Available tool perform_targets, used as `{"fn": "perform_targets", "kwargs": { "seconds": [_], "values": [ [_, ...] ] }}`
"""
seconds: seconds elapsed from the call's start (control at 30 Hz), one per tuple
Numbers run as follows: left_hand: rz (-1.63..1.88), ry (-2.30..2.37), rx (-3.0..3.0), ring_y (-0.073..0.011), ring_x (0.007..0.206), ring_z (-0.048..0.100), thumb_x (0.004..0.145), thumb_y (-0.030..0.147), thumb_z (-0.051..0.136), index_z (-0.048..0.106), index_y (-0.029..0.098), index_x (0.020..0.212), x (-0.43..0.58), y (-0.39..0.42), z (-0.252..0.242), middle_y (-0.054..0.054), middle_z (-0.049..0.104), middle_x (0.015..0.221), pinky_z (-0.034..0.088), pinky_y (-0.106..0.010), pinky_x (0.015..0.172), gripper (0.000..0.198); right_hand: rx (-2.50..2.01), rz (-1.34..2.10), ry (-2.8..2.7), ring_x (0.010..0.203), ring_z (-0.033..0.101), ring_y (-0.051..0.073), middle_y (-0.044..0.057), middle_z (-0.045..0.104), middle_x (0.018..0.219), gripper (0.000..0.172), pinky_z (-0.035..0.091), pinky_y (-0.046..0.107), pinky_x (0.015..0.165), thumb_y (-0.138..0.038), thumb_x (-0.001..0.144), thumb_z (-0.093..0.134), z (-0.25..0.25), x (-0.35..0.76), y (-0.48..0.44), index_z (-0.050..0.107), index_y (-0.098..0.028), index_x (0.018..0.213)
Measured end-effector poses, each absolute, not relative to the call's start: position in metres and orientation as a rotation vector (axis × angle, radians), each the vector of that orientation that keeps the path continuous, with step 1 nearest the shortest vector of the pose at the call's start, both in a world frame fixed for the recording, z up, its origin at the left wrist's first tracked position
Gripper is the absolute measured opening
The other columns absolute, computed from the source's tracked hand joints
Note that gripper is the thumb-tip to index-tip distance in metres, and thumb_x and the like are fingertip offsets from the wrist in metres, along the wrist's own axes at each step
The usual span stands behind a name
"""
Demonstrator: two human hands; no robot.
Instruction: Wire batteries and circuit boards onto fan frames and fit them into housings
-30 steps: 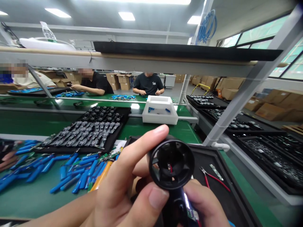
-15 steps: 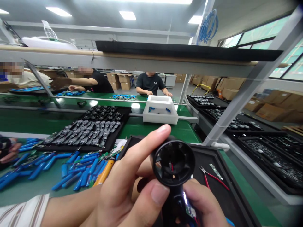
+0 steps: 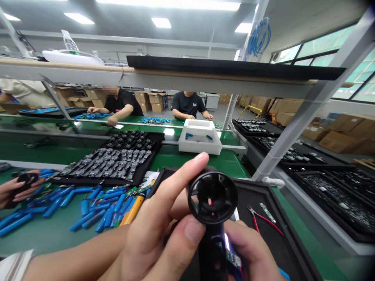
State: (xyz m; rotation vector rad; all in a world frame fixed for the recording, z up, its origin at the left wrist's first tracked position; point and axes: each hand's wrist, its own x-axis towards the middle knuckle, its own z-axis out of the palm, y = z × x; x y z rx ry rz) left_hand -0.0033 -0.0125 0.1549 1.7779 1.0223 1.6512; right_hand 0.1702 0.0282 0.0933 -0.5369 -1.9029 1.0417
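Note:
Close in front of me is a black handheld fan housing (image 3: 213, 249), its round vaned head facing me and its handle pointing down. Small red and pale wire ends show inside the ring. My left hand (image 3: 170, 222) grips the head from the left, thumb on the near rim and index finger stretched along the top. On the right of the handle, my right hand (image 3: 250, 249) is closed around it. A green circuit board (image 3: 231, 255) with a red wire shows between handle and right fingers. Part of a blue piece peeks out beneath that hand.
Red-handled pliers (image 3: 265, 220) and a circuit board strip (image 3: 267, 212) lie in the black tray (image 3: 295, 234). Left are blue battery packs (image 3: 96, 210), an orange-handled tool (image 3: 133, 208) and a tray of housings (image 3: 143, 171). A white foam box (image 3: 199, 147) stands ahead. Co-workers sit beyond; another person's hands (image 3: 23, 187) work at left.
The fan housing has shifted slightly left and turned more upright, showing more of its handle. My grip stays the same. At left, another person's hands have come further into view with a black part.

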Motion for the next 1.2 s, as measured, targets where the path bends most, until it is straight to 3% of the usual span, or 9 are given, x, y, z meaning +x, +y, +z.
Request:
{"fn": "perform_targets", "kwargs": {
  "seconds": [0.1,0.23,0.4,0.57,0.77,0.97,1.07,1.13,1.2],
  "values": [
    [1.682,1.031,1.720,-0.0244,0.087,0.079,0.102,0.038,0.056,0.051,0.048,0.151,-0.001,-0.013,0.157,0.000,0.080,0.107,0.071,-0.033,0.075,0.050,-0.611,1.142,-1.933,0.065,0.060,0.019,0.005,0.064,0.070,0.040,0.055,0.026,0.059,-0.059,0.076,0.081,0.089,0.176,0.023,0.072,-0.023,0.090],
    [1.688,1.114,1.780,-0.0223,0.081,0.074,0.100,0.047,0.060,0.049,0.044,0.153,-0.008,-0.007,0.151,-0.002,0.077,0.099,0.062,-0.027,0.059,0.054,-0.627,1.137,-1.931,0.054,0.059,0.014,0.001,0.064,0.067,0.037,0.049,0.021,0.051,-0.054,0.085,0.075,0.098,0.177,0.020,0.071,-0.022,0.103],
    [1.655,1.380,1.914,-0.0149,0.070,0.061,0.088,0.037,0.078,0.057,0.036,0.142,-0.028,0.006,0.128,-0.001,0.069,0.096,0.051,-0.025,0.060,0.058,-0.754,0.693,-2.075,0.058,0.063,0.013,-0.003,0.068,0.074,0.023,0.047,0.022,0.057,-0.025,0.080,0.078,0.105,0.169,0.028,0.067,-0.023,0.100],
    [1.390,1.488,1.827,-0.0228,0.104,0.069,0.093,0.030,0.071,0.056,0.029,0.136,-0.049,0.009,0.081,-0.005,0.070,0.118,0.056,-0.031,0.085,0.046,-0.928,0.703,-2.366,0.071,0.066,0.015,-0.002,0.069,0.084,0.010,0.046,0.028,0.065,-0.032,0.099,0.062,0.078,0.179,0.039,0.063,-0.023,0.101],
    [0.843,1.435,1.758,-0.0256,0.112,0.069,0.090,0.028,0.069,0.057,0.025,0.128,-0.078,-0.004,0.012,-0.006,0.071,0.123,0.054,-0.039,0.101,0.040,-1.047,0.514,-2.745,0.087,0.072,0.022,0.003,0.071,0.095,0.022,0.047,0.034,0.070,-0.029,0.110,0.043,0.026,0.187,0.047,0.064,-0.022,0.106],
    [0.962,1.356,1.494,-0.0266,0.124,0.065,0.093,0.027,0.069,0.056,0.022,0.128,-0.091,-0.026,-0.017,-0.011,0.068,0.133,0.050,-0.045,0.111,0.037,-0.950,0.617,-2.841,0.095,0.069,0.024,0.005,0.072,0.101,0.021,0.053,0.038,0.081,-0.037,0.106,0.054,0.008,0.178,0.053,0.068,-0.023,0.110],
    [1.050,1.286,1.352,-0.0271,0.128,0.063,0.095,0.031,0.071,0.055,0.022,0.131,-0.093,-0.030,-0.023,-0.012,0.067,0.134,0.048,-0.044,0.115,0.040,-0.869,0.673,-2.701,0.101,0.068,0.023,0.006,0.072,0.110,0.030,0.053,0.039,0.090,-0.034,0.108,0.049,0.017,0.167,0.060,0.061,-0.023,0.132],
    [1.065,1.267,1.331,-0.0274,0.131,0.062,0.095,0.033,0.072,0.057,0.024,0.135,-0.094,-0.031,-0.026,-0.010,0.066,0.135,0.047,-0.042,0.115,0.043,-0.770,0.759,-2.665,0.097,0.070,0.020,0.005,0.074,0.111,0.044,0.053,0.035,0.088,-0.030,0.109,0.044,0.020,0.157,0.065,0.045,-0.025,0.153],
    [1.078,1.238,1.309,-0.0273,0.132,0.061,0.096,0.034,0.072,0.058,0.026,0.137,-0.094,-0.032,-0.028,-0.010,0.066,0.137,0.047,-0.041,0.115,0.045,-0.657,0.828,-2.699,0.092,0.072,0.019,0.005,0.076,0.110,0.048,0.053,0.031,0.083,-0.028,0.109,0.042,0.018,0.147,0.067,0.038,-0.026,0.158]
  ]
}}
